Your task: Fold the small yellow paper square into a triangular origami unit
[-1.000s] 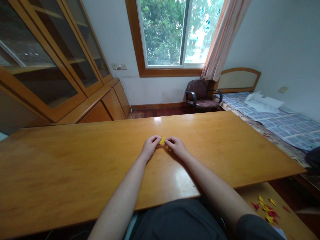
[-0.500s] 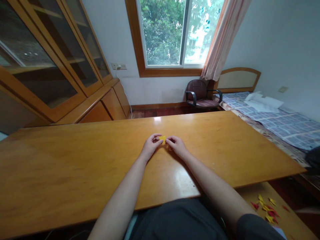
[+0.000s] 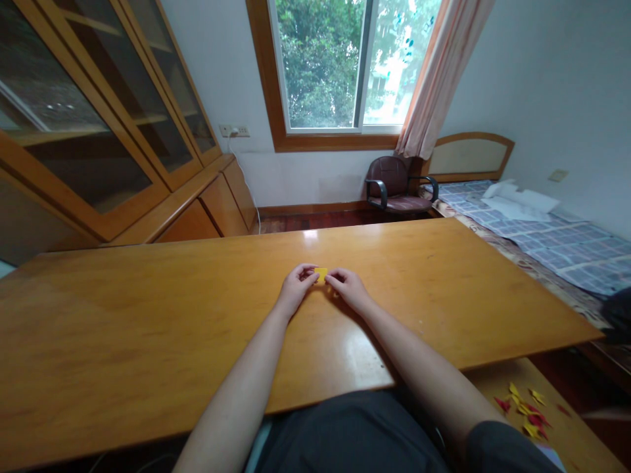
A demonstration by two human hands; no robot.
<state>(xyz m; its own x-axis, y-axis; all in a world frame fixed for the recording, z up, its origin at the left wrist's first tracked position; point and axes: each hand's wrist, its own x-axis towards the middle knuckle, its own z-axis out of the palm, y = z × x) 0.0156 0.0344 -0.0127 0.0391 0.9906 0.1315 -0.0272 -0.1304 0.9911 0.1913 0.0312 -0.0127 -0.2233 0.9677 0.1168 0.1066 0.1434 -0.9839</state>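
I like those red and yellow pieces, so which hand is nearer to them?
Right. The right hand is forward and left of the pieces; the left hand is farther left, past the yellow paper.

Paper (image 3: pixel 321 273) between fingers (image 3: pixel 332 280) over table (image 3: pixel 172 328); cabinet (image 3: pixel 140 141) left; bed (image 3: pixel 547 236) right.

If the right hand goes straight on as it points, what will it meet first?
Probably the yellow piece, which the right hand seems to pinch, then the left hand; depth is unclear.

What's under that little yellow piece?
The wooden table shows around the yellow piece, held between the left hand and right hand. Whatever the piece covers is hidden.
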